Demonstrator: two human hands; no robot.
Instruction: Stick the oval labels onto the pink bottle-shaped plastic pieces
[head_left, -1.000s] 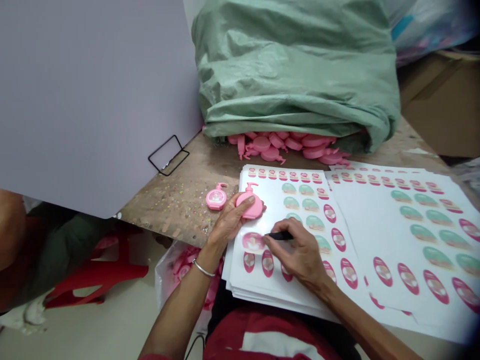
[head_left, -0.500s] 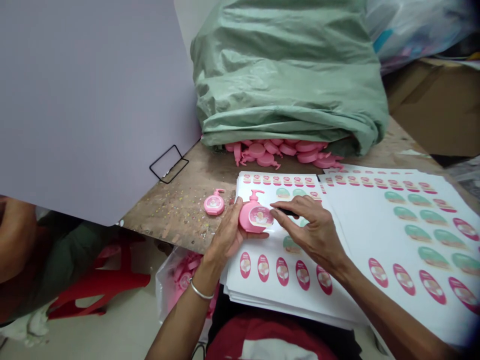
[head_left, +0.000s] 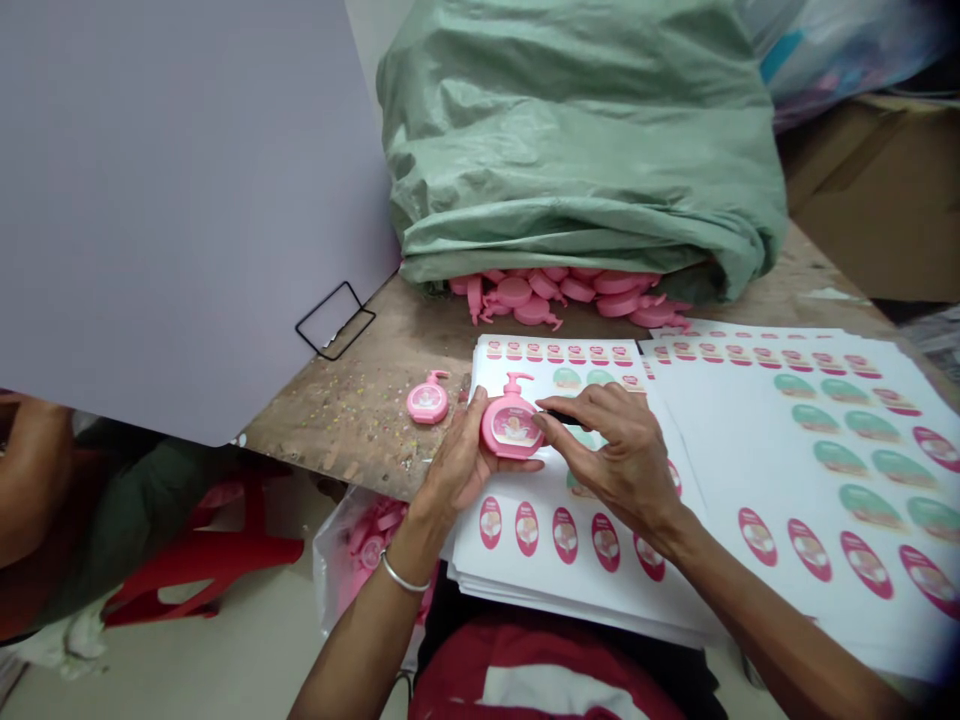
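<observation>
Pink pump bottle (head_left: 513, 425), light and stiff I judge, suits side-holding: left hand (head_left: 459, 460) clasps it, right hand (head_left: 616, 445) grips a black tool (head_left: 564, 417).

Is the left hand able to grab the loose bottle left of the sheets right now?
Probably not: the left hand is occupied with another bottle. The way to the loose bottle looks free, though, with nothing visible between.

The pink label (head_left: 516, 427) has moved from sheet (head_left: 551, 492) to bottle (head_left: 513, 398).
</observation>
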